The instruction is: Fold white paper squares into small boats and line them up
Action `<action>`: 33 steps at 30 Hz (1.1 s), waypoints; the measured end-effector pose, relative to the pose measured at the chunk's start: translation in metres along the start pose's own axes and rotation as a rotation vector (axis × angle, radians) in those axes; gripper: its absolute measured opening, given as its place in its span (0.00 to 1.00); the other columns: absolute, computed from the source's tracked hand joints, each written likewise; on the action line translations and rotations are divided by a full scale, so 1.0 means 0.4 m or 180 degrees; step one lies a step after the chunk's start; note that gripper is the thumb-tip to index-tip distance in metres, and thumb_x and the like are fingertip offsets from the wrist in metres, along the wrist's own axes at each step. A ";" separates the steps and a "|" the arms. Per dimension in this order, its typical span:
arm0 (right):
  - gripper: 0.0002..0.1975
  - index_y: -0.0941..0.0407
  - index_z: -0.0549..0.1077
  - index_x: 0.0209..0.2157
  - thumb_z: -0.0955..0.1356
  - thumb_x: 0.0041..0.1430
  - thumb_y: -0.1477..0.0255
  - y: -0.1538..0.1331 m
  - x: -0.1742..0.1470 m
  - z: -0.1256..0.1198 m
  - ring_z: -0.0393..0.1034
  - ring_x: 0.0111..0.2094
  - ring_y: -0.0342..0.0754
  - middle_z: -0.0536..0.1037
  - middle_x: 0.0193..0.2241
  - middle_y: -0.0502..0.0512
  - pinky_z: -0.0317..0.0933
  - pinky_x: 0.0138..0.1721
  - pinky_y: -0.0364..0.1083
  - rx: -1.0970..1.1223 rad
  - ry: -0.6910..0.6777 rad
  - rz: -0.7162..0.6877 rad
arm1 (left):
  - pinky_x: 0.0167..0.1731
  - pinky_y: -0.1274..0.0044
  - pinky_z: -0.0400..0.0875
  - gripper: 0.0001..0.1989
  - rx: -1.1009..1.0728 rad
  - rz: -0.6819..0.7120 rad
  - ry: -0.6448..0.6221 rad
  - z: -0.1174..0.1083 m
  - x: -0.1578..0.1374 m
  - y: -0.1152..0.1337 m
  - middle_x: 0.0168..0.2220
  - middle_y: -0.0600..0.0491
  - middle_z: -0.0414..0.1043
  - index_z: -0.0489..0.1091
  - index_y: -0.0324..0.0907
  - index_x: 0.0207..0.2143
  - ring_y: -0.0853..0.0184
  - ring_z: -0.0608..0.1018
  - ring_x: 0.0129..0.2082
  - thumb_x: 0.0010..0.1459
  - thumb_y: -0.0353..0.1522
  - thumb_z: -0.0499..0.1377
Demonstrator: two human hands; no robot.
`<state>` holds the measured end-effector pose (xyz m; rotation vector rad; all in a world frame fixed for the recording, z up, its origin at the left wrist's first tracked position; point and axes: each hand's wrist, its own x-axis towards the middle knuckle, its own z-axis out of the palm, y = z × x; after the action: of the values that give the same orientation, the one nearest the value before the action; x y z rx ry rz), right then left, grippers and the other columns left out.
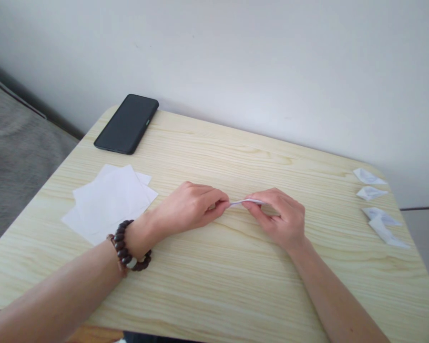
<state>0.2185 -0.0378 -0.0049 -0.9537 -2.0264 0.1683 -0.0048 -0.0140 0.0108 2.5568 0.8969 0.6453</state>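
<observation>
A narrow folded strip of white paper is stretched between my two hands over the middle of the table. My left hand pinches its left end between thumb and fingers. At the other end, my right hand grips the paper with thumb and index finger, and part of the paper shows inside that grip. The strip is seen nearly edge-on, so its folds cannot be made out. Behind my left wrist, which wears dark beads, lies a loose stack of white paper sheets.
Several small folded white paper pieces sit in a column along the right edge of the light wooden table. A black phone lies at the back left corner. The white wall borders the table's far edge.
</observation>
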 end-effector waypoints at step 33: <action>0.06 0.53 0.72 0.35 0.71 0.56 0.77 0.001 -0.001 -0.002 0.76 0.28 0.43 0.81 0.28 0.49 0.68 0.31 0.43 -0.0086 0.0000 -0.0121 | 0.26 0.83 0.63 0.09 -0.0674 -0.0252 -0.0107 -0.003 -0.001 -0.007 0.27 0.56 0.75 0.75 0.39 0.36 0.76 0.70 0.23 0.62 0.33 0.56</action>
<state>0.2194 -0.0380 -0.0047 -0.9311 -2.0501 0.1206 -0.0069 -0.0118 0.0102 2.3262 0.8646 0.6361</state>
